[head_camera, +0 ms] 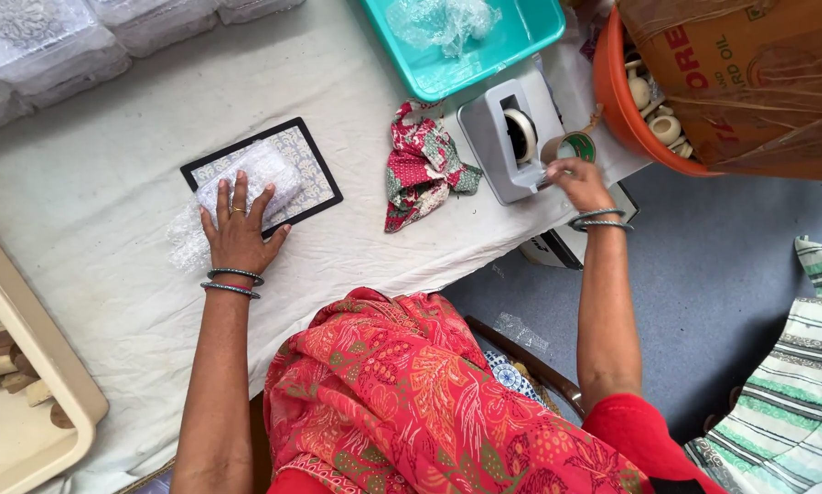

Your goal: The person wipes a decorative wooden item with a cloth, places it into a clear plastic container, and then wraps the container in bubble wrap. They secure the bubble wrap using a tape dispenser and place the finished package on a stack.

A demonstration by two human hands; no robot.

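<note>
My left hand (238, 230) lies flat, fingers spread, on a small object wrapped in bubble wrap (261, 174). The wrapped object rests on a black-bordered patterned mat (315, 179) on the white cloth. My right hand (579, 182) reaches to the grey tape dispenser (504, 137) and pinches the tape end at its front. A brown tape roll (572, 146) sits just beyond the fingers.
A teal tray (511, 41) with plastic wrap stands at the back. A red floral cloth (420, 169) lies beside the dispenser. An orange tub (623, 101) holds small wooden pieces and a carton. A beige tray (36, 357) sits at left; clear plastic boxes (49, 50) far left.
</note>
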